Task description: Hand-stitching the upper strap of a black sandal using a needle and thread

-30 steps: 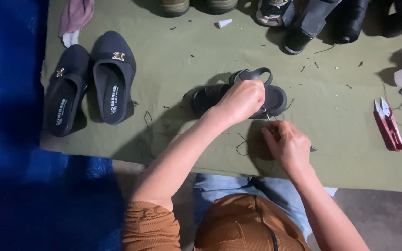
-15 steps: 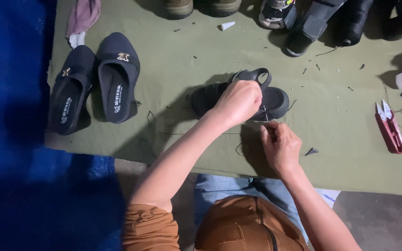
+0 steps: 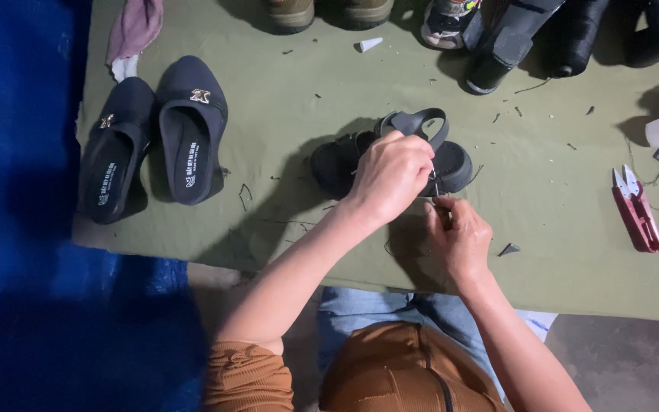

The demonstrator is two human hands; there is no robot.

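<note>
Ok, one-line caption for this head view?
Left hand steadies a dark sandal on green cloth while right hand pinches at its edge.

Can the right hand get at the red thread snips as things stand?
Probably yes. The red thread snips lie in the open on the green cloth, right of the right hand, with only bare cloth and a small scrap between. But its fingers are pinching at the black sandal.

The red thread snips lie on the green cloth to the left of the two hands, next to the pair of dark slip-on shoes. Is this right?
Not quite. In the head view the red thread snips lie on the green cloth, but to the right of the hands, apart from them. The pair of dark slip-on shoes is on the left. The left hand rests on the dark sandal; the right hand is just below it.
</note>
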